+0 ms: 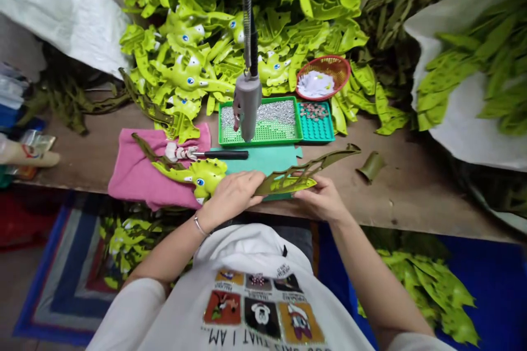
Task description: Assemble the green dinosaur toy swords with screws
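Observation:
A lime-green plastic dinosaur head (205, 176) with a blue eye sticks out to the left of my left hand (239, 189), whose fingers are closed over its body. An olive-green plastic strip with cut-outs (313, 167) rises to the right from under those fingers. At the strip's lower side, my right hand (323, 197) pinches the tip of a lime-green piece (302, 183). Both hands are just above the front of a teal mat (272, 158). Beside the head, a black-handled screwdriver (226, 154) lies across a pink cloth (154, 173).
A grey power screwdriver (248, 104) hangs over the bench. Behind it are a green tray of screws (224, 134), a teal tray (325, 134) of small brown parts and a red basket (343, 85). Lime-green parts (193, 66) pile at the back; a curved olive piece (371, 167) lies right.

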`<state>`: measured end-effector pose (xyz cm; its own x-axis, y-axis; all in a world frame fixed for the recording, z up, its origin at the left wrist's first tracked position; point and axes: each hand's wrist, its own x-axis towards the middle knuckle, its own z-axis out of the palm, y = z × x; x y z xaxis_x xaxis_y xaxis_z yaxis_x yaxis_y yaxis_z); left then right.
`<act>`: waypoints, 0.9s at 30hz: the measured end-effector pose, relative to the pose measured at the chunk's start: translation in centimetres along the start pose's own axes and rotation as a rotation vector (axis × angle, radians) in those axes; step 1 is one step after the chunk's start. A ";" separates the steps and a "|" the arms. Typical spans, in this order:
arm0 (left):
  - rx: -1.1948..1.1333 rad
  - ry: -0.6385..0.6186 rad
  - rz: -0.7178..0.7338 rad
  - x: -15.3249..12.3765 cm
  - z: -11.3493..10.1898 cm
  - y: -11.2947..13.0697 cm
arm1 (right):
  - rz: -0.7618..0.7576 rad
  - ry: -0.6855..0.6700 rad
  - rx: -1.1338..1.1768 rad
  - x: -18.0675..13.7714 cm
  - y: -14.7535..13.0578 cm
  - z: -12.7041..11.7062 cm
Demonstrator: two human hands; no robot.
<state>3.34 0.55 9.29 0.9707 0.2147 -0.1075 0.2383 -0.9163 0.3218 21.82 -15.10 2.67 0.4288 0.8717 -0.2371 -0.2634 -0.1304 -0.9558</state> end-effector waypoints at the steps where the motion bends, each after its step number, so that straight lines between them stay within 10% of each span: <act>1: -0.001 -0.001 -0.002 0.0 0.0 0.0 | -0.001 0.033 0.056 0.1 0.9 0.3; 15: 0.007 -0.020 -0.030 -0.4 0.0 -0.1 | 0.113 0.007 0.389 0.8 2.2 3.6; 27: 0.098 -0.105 -0.079 0.7 0.7 0.2 | 0.014 0.220 0.203 -0.8 -0.4 5.6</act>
<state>4.02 0.25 8.62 0.9394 0.2554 -0.2287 0.3047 -0.9278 0.2152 16.70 -13.11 4.19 0.5951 0.7444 -0.3030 -0.4287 -0.0250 -0.9031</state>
